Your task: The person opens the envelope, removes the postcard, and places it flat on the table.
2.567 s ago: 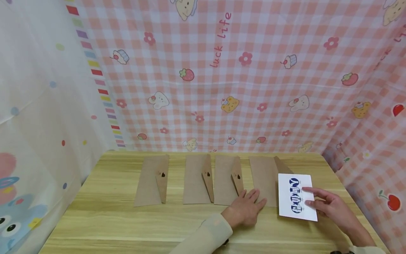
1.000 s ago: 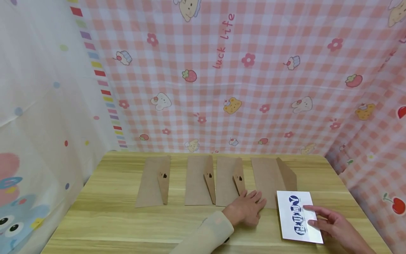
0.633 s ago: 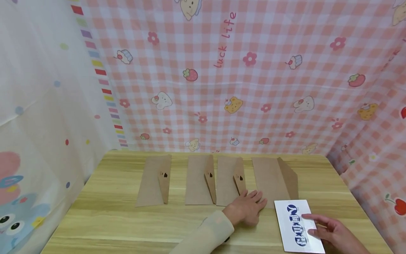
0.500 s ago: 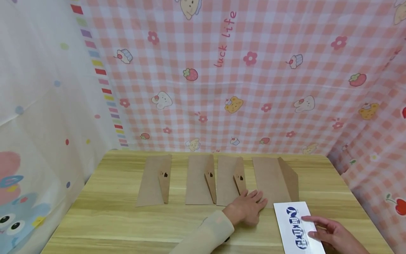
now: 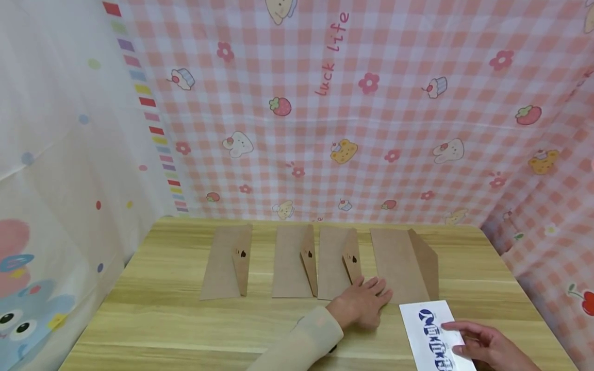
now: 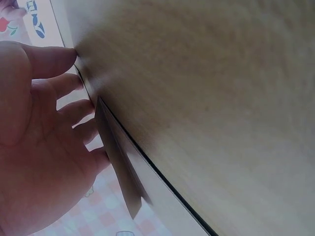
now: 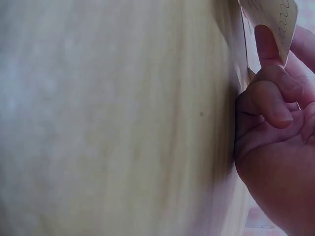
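Observation:
At the front right in the head view, my right hand [image 5: 494,348] pinches a white card [image 5: 417,330] with blue printed characters by its right edge. The card's lower end runs out of the frame. Its underside [image 7: 283,19] shows a curly line in the right wrist view. My left hand [image 5: 362,307] lies with spread fingers on the table, at the lower corners of two brown paper envelopes. One envelope [image 5: 330,257] has its flap folded over; the other, the rightmost envelope [image 5: 396,263], has its flap [image 5: 428,263] spread out to the right.
Two more brown envelopes lie to the left, a leftmost envelope [image 5: 219,263] and a second envelope [image 5: 289,263], flaps folded over with a dark heart mark. The wooden table [image 5: 185,330] ends at a pink checked cloth [image 5: 297,123] behind; a white cloth [image 5: 69,154] hangs left.
My right hand has drawn the card down toward the front edge, off the rightmost envelope, so its flap now shows. My left hand stays in place. The head view has shifted slightly.

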### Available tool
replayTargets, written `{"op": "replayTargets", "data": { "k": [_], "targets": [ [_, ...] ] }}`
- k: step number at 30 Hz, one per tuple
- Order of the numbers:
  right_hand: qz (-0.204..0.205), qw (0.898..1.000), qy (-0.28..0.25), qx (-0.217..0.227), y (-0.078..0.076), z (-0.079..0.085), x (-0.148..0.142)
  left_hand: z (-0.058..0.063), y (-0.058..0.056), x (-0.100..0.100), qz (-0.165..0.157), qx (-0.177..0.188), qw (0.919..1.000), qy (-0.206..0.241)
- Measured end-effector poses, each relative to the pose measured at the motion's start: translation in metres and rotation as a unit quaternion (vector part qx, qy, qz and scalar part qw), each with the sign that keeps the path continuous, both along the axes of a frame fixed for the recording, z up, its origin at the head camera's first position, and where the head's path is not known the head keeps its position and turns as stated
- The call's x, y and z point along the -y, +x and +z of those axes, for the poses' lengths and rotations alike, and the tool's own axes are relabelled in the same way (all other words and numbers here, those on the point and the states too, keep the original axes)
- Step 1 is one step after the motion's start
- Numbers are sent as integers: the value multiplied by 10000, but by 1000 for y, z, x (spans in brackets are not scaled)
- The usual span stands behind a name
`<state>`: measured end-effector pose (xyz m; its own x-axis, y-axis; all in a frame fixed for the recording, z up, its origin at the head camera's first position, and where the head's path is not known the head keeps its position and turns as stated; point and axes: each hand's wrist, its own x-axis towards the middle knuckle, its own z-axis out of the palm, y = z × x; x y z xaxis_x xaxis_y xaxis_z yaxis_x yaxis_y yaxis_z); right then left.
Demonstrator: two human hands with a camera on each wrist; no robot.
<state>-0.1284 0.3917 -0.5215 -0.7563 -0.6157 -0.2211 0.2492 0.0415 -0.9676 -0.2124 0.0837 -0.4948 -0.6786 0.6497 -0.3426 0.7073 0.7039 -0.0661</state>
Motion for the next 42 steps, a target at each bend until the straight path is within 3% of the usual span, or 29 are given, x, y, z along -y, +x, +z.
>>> {"op": "replayTargets", "data": {
  "k": [3, 9, 15, 21, 28, 36, 42],
  "targets": [
    [-46, 9994, 340, -85, -1, 1, 1, 0, 0, 0, 3, 16, 10000, 6],
    [110, 9984, 434, 351, -5, 1, 3, -1, -1, 0, 5, -2, 10000, 17],
    [558, 9964, 355, -533, -8, -1, 0, 0, -1, 0, 8, 36, 10000, 24],
    [724, 9968, 97, -318, -11, -4, -2, 0, -1, 0, 7, 82, 9999, 94],
    [609, 9944, 427, -753, -11, -6, -3, -1, 0, -1, -8, -48, 10000, 40],
    [388, 9922, 286, -1150, -10, -12, -2, 2, 0, 0, 9, -5, 10000, -11],
    [353, 9853, 501, -1592, -11, -13, -1, 3, 1, 0, 24, 46, 10000, 21]
  ]
}}
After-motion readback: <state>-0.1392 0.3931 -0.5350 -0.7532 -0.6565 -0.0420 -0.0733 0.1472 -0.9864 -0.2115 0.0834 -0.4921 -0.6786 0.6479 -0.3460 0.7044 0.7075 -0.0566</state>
